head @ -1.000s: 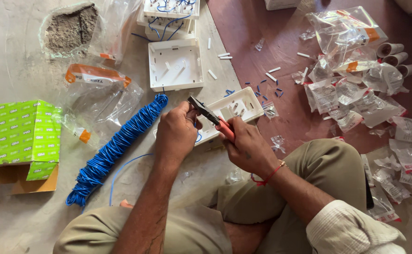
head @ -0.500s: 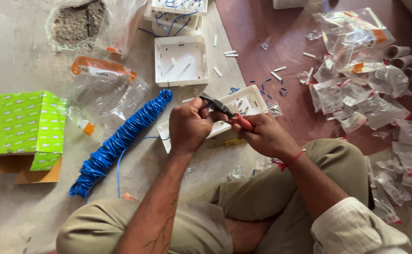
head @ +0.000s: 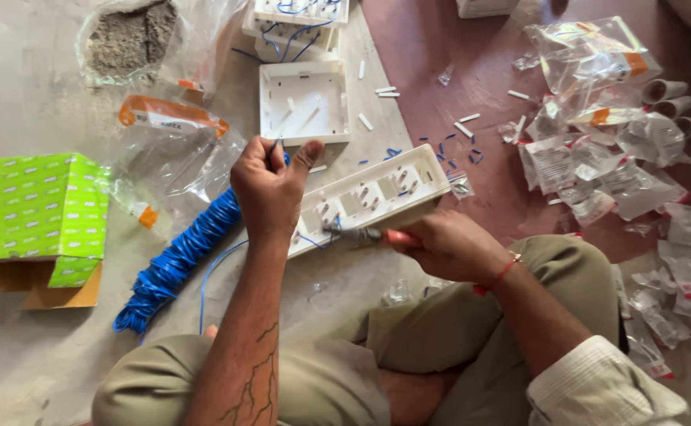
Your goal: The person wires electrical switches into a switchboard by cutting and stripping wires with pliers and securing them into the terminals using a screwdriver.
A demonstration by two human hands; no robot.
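A green carton (head: pixel 39 217) sat at nine o'clock. A blue wire coil (head: pixel 178 256) ran from seven o'clock toward one o'clock. At centre lay the long white switch board (head: pixel 369 197), its long axis pointing from eight o'clock up to two o'clock. The left hand (head: pixel 268 185) was clenched, pinching a thin blue wire (head: pixel 281 151) above the board's left end. The right hand (head: pixel 450 246) gripped red-handled pliers (head: pixel 361 234), nose pointing to nine o'clock, touching the board's near edge.
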